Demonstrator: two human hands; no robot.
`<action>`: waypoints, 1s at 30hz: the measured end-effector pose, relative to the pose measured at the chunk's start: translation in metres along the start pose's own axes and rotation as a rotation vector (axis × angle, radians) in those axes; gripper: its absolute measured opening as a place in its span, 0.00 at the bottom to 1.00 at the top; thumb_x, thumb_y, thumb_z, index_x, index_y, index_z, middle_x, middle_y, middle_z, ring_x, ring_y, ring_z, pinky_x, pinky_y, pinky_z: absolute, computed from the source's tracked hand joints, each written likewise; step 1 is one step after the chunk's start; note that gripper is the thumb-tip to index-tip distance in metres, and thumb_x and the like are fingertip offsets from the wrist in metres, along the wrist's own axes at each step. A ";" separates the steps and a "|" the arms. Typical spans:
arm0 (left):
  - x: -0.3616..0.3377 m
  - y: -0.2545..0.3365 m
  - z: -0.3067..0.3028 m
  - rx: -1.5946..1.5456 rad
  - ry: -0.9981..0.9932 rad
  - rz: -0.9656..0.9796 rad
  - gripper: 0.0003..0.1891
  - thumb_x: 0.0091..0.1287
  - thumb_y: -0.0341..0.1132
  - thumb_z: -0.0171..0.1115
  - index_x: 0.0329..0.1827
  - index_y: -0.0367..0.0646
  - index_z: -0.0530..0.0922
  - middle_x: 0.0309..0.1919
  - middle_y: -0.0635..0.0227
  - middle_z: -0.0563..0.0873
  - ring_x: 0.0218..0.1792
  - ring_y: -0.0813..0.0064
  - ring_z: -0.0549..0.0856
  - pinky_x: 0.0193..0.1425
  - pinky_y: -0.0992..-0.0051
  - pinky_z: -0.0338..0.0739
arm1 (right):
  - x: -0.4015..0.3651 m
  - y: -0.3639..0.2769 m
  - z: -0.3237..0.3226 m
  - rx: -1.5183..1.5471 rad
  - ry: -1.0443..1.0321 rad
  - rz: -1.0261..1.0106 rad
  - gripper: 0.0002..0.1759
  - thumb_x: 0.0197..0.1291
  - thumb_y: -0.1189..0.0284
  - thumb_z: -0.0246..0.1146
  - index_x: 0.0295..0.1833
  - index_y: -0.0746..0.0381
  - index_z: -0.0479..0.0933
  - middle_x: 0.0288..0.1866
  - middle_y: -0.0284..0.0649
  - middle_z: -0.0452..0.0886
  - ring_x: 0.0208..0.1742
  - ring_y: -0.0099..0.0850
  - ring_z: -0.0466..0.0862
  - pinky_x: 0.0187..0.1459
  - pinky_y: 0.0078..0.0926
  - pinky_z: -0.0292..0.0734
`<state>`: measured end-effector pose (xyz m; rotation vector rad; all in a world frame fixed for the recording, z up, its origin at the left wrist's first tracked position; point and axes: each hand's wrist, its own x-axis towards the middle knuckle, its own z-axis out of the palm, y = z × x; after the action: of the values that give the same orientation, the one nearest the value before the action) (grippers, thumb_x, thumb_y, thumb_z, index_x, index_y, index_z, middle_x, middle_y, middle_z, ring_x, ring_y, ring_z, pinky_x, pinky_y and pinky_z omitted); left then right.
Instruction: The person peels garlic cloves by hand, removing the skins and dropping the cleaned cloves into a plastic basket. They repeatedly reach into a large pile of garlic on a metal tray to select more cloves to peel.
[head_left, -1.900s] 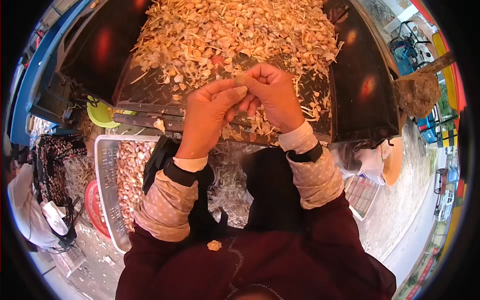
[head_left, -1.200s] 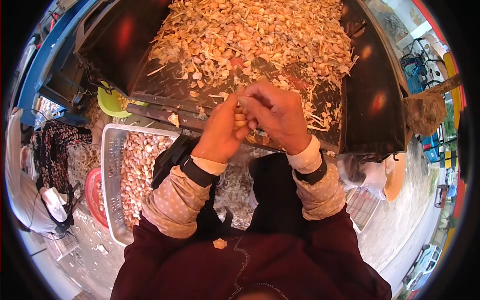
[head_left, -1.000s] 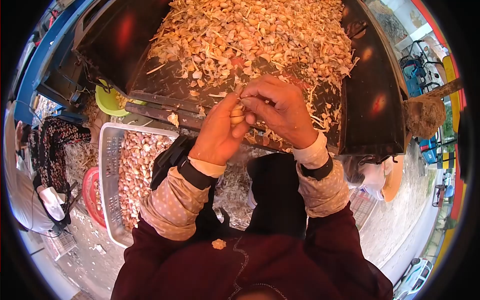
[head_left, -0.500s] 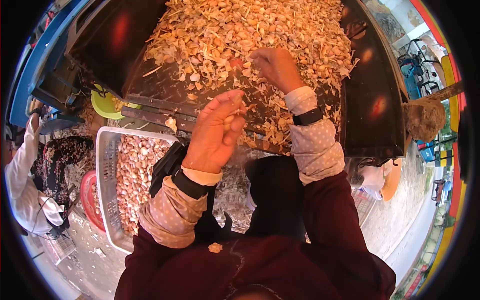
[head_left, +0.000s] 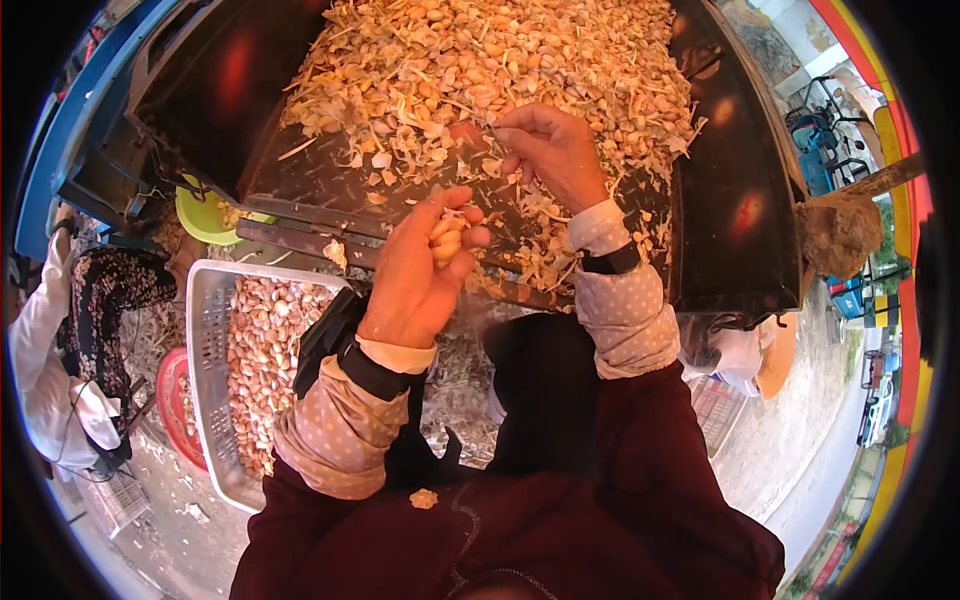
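Observation:
In the cupped palm of my left hand (head_left: 412, 282) sit several garlic cloves (head_left: 447, 237), with the fingers curled around them. To its right and a little farther off, my right hand (head_left: 560, 155) holds its thumb and fingertips together over the dark metal bed (head_left: 335, 165). Whatever is between those fingertips is too small to make out. Beyond both hands spreads a big heap of loose garlic cloves (head_left: 510, 65) mixed with papery skins and stalks. Scraps of garlic skin (head_left: 545, 240) lie below my right hand.
At lower left stands a white plastic crate (head_left: 205, 330) of garlic cloves (head_left: 265, 360). Near it are a green basin (head_left: 200, 222), a red basin (head_left: 172, 410) and a seated person (head_left: 60, 350). Dark side panels (head_left: 745, 220) flank the heap. Another person in a hat (head_left: 775, 360) is at right.
My left hand has turned and opened somewhat, so the cloves in its palm show more. My right hand has shifted slightly, its thumb and fingertips drawn together.

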<state>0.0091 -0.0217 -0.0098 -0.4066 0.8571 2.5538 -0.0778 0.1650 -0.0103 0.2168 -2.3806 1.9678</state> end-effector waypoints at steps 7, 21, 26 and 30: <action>-0.002 -0.001 -0.003 -0.194 -0.009 -0.074 0.17 0.76 0.42 0.49 0.52 0.36 0.75 0.36 0.63 0.81 0.29 0.76 0.78 0.23 0.84 0.68 | -0.048 -0.044 0.004 -0.294 -0.202 -0.403 0.12 0.65 0.70 0.62 0.51 0.65 0.80 0.35 0.34 0.84 0.28 0.21 0.84 0.24 0.15 0.74; 0.002 0.005 -0.008 -0.080 -0.115 -0.053 0.14 0.75 0.40 0.51 0.51 0.36 0.74 0.34 0.64 0.81 0.24 0.80 0.74 0.17 0.85 0.61 | 0.076 0.062 -0.027 -1.185 -0.055 -0.097 0.13 0.51 0.73 0.63 0.43 0.63 0.83 0.37 0.54 0.84 0.42 0.52 0.84 0.45 0.43 0.80; 0.000 0.005 -0.007 -0.037 -0.107 -0.047 0.14 0.74 0.40 0.53 0.50 0.36 0.75 0.34 0.65 0.81 0.23 0.81 0.74 0.17 0.85 0.61 | 0.052 0.062 -0.047 -0.756 0.001 0.140 0.09 0.57 0.73 0.64 0.41 0.68 0.80 0.35 0.50 0.85 0.35 0.40 0.87 0.35 0.34 0.83; 0.001 0.003 -0.007 -0.026 -0.122 -0.037 0.14 0.74 0.40 0.53 0.50 0.36 0.75 0.34 0.65 0.81 0.24 0.81 0.74 0.18 0.86 0.61 | 0.012 0.036 -0.049 0.355 0.006 0.199 0.09 0.64 0.73 0.63 0.38 0.70 0.77 0.35 0.46 0.84 0.31 0.30 0.88 0.25 0.19 0.82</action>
<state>0.0073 -0.0284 -0.0144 -0.2689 0.7662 2.5289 -0.0967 0.2190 -0.0340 -0.0169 -2.1030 2.4690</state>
